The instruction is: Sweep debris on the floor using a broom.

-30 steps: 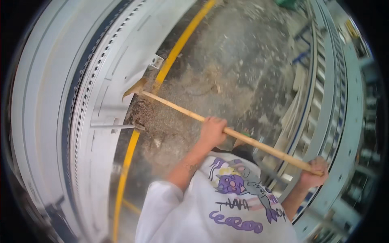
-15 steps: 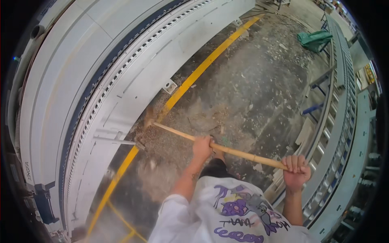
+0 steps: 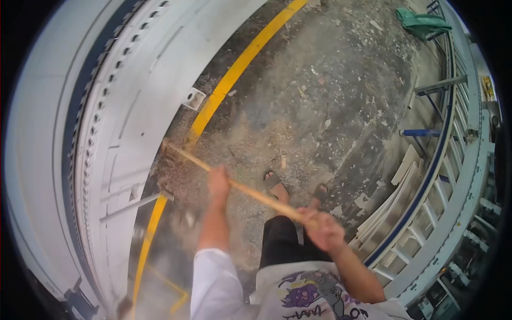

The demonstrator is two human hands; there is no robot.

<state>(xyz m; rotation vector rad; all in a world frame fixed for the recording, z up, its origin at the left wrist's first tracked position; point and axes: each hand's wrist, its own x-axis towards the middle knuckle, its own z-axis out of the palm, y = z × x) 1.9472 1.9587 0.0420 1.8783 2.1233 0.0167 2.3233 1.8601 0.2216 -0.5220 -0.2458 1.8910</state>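
Beyond the left hand (image 3: 218,184), a wooden pole (image 3: 261,198) slants toward the base of the white machine (image 3: 160,64); that hand wraps its shaft; the right hand (image 3: 323,230) curls around it nearer the body; ahead of both grips runs a yellow line (image 3: 242,66).

Mottled grey, worn floor (image 3: 368,96) across the centre, yellow painted line (image 3: 242,69) slanting from top centre to lower left, long white metal machine (image 3: 160,80) at left, grey metal roller conveyor (image 3: 453,234) at right
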